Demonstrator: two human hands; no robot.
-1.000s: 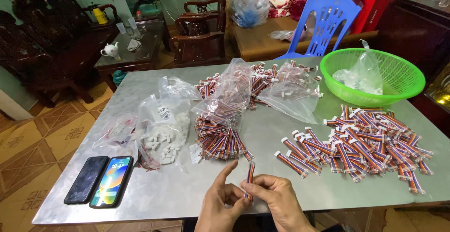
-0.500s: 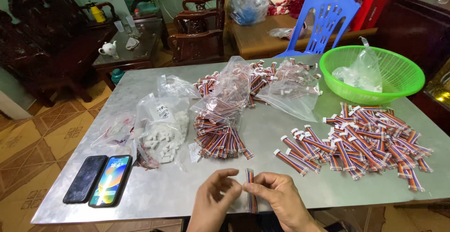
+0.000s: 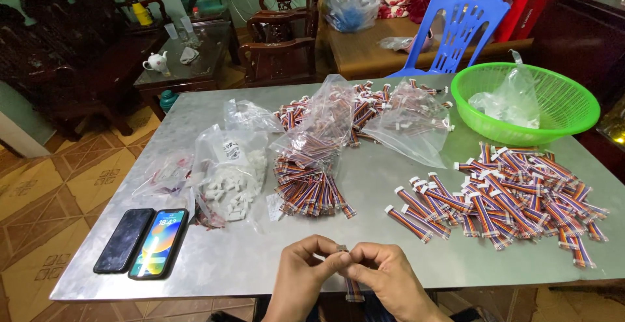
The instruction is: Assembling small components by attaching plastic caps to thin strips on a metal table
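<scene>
A striped wire piece [image 3: 352, 288] was pinched at its top end by the left hand [image 3: 305, 276] and right hand [image 3: 384, 278] — fingertips pressed together — at the table's [image 3: 215, 263] near edge, so it hung straight.

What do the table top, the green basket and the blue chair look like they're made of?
Table top: likely sheet metal, brushed grey, with a dull sheen and soft reflections. Green basket: seemingly plastic, a glossy, bright, moulded mesh of small holes. Blue chair: also plastic by the look, one even colour with moulded slats in the back.
</scene>
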